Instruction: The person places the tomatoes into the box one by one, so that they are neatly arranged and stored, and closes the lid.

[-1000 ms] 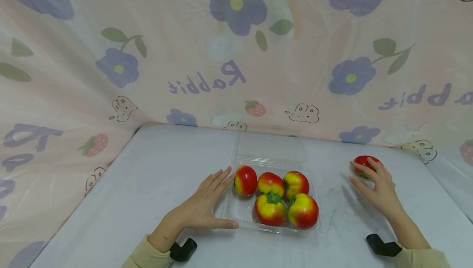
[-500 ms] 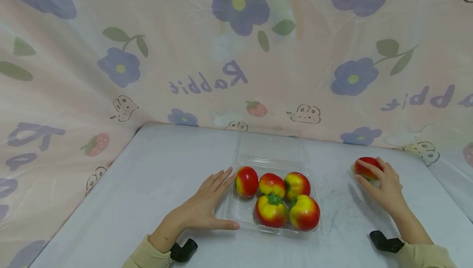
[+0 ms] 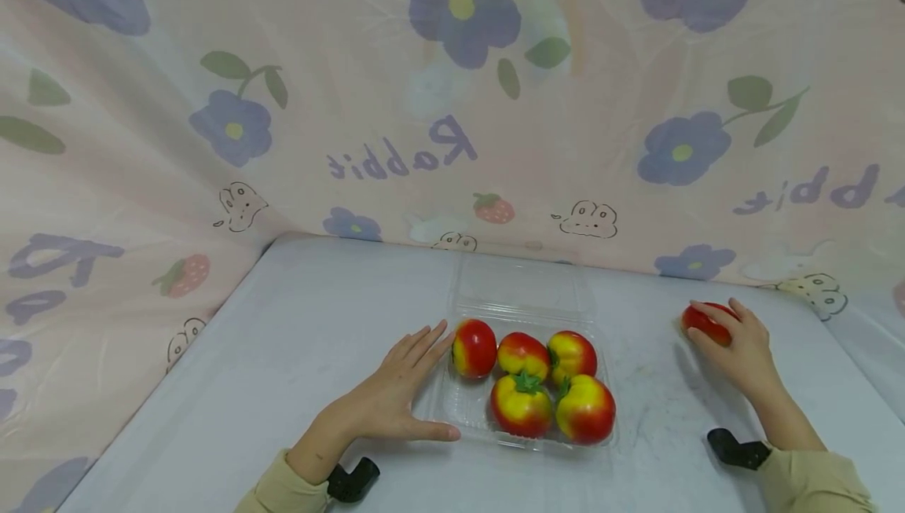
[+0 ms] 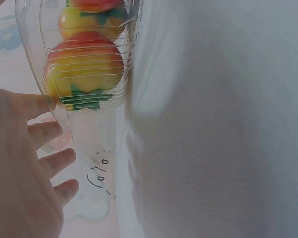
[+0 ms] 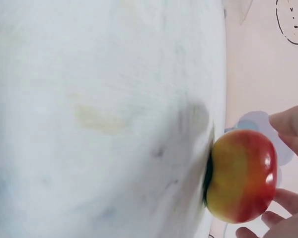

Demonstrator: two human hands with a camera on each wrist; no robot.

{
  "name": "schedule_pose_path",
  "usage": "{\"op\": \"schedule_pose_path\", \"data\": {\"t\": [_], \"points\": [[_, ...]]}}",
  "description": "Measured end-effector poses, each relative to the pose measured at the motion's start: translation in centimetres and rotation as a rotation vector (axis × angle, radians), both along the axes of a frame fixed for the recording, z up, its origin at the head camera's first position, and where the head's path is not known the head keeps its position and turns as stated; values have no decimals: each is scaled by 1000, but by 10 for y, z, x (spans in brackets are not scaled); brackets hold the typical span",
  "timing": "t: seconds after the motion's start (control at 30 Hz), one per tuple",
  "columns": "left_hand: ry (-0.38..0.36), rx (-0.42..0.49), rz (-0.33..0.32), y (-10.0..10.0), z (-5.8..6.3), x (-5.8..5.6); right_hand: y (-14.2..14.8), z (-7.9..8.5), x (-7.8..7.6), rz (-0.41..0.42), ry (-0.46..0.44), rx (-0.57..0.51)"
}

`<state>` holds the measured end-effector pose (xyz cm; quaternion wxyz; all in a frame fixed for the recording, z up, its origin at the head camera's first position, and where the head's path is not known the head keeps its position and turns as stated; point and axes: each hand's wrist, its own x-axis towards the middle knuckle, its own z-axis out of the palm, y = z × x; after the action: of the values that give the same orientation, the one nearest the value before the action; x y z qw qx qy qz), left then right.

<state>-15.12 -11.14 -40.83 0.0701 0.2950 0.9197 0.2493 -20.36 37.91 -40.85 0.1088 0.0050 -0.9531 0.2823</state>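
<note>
Over at the right of the table, my right hand (image 3: 738,352) has its fingers curled round a glossy red-and-yellow tomato (image 3: 707,323). In the right wrist view that tomato (image 5: 243,176) sits green calyx down against the white tabletop, with fingertips around its red side. My left hand (image 3: 389,387) spreads its fingers along the left side of a clear plastic clamshell box (image 3: 463,411), fingertips at its wall. Several similar tomatoes (image 3: 521,404) lie inside the box, some showing green calyxes. Through the ribbed wall, the left wrist view shows a tomato (image 4: 84,67) close to the fingers.
The box's clear lid (image 3: 523,289) lies folded back behind it. A white-covered table (image 3: 318,301) spreads under everything. Beyond its back edge hangs a pale curtain (image 3: 353,65) printed with flowers and rabbits. Each wrist wears a black strap mount (image 3: 353,480).
My right hand has shifted slightly and its fingers have closed further round the tomato. The left hand stays at the box. The whole head view has drifted a little.
</note>
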Motion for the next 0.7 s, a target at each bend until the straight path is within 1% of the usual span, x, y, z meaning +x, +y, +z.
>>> {"op": "schedule_pose_path", "data": {"t": [0.27,0.7], "points": [[10,3,-10,1,1,1,3,0,-4,-17,-59,-10],[8,-5,-7,1,0,0,3,-2,-10,-56,-40,-29]]}}
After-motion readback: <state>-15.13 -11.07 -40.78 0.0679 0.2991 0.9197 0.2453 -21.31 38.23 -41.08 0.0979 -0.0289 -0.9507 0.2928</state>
